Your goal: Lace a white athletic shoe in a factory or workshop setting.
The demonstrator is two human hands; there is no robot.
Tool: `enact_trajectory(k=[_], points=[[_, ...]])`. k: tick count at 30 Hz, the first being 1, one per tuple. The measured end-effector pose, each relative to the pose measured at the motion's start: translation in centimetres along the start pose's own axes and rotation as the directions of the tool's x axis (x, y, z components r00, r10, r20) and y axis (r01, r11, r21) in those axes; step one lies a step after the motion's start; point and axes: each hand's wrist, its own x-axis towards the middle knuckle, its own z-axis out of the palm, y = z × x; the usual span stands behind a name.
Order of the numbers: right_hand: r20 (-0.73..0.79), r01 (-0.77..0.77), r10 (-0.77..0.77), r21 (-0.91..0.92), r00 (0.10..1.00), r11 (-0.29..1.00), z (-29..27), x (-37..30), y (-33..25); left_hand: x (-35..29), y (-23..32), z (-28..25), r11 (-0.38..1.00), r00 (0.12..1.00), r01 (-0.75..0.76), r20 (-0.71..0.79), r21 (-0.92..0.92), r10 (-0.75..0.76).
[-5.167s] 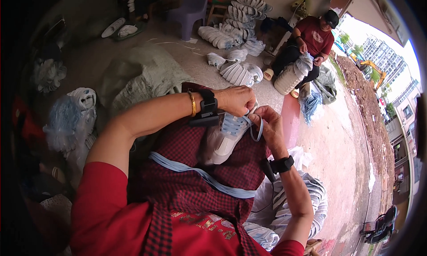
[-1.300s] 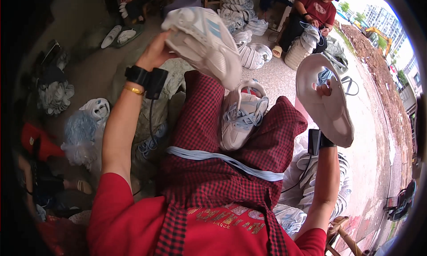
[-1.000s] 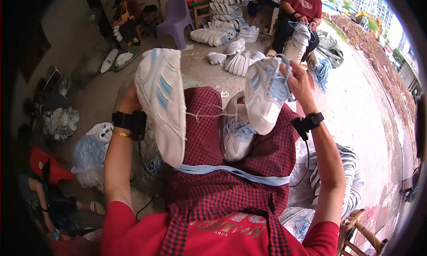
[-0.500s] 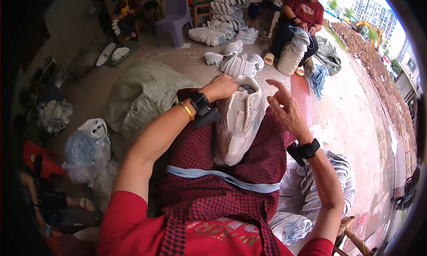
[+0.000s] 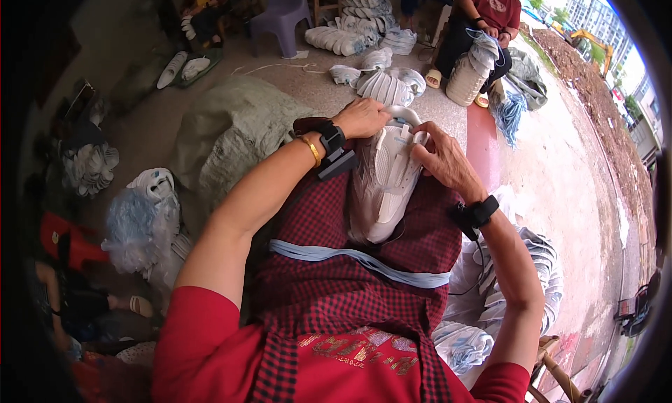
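A white sneaker (image 5: 385, 182) rests on my lap, its toe toward me and its heel opening away. My left hand (image 5: 362, 118) is closed on the collar edge at the left of the opening. At the right side, my right hand (image 5: 448, 162) pinches the sneaker's collar near the upper eyelets with thumb and forefinger. No lace shows clearly in the eyelets. A bundle of pale blue shoelaces (image 5: 357, 261) lies across my checked apron (image 5: 315, 224), below the toe.
A grey-green sack (image 5: 227, 133) lies beyond my left arm. Stacked white shoe parts (image 5: 385, 88) sit ahead on the floor, and more shoes (image 5: 539, 270) lie by my right elbow. A person in red (image 5: 483, 39) sits at the upper right. A purple chair (image 5: 282, 18) stands farther back.
My right hand has moved left from open air and taken hold of the sneaker's right collar. My left hand keeps its grip. The view has shifted slightly.
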Motion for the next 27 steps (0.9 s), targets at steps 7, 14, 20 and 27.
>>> enact_trajectory(k=[7, 14, 20, 27], points=[[0.048, -0.047, 0.036, 0.266, 0.998, 0.963, 0.1, -4.1, -0.8, -4.3, 0.3, 0.3, 0.995, 0.916, -0.102, -0.389, 0.009, 0.098], [0.296, 0.277, -0.248, -0.060, 0.922, 0.959, 2.1, -15.1, -3.3, -16.6, 4.2, -4.1, 0.955, 0.911, -0.061, 0.374, -0.291, 0.172], [0.296, 0.263, -0.210, -0.149, 0.932, 0.953, 2.9, -16.5, -2.8, -21.7, 2.3, -0.7, 0.984, 0.918, -0.174, 0.357, -0.034, 0.174], [0.292, -0.026, 0.017, 0.028, 0.956, 0.999, 2.9, -16.3, -4.9, -21.6, 2.5, -1.6, 0.954, 0.958, -0.095, 0.236, -0.284, 0.166]])
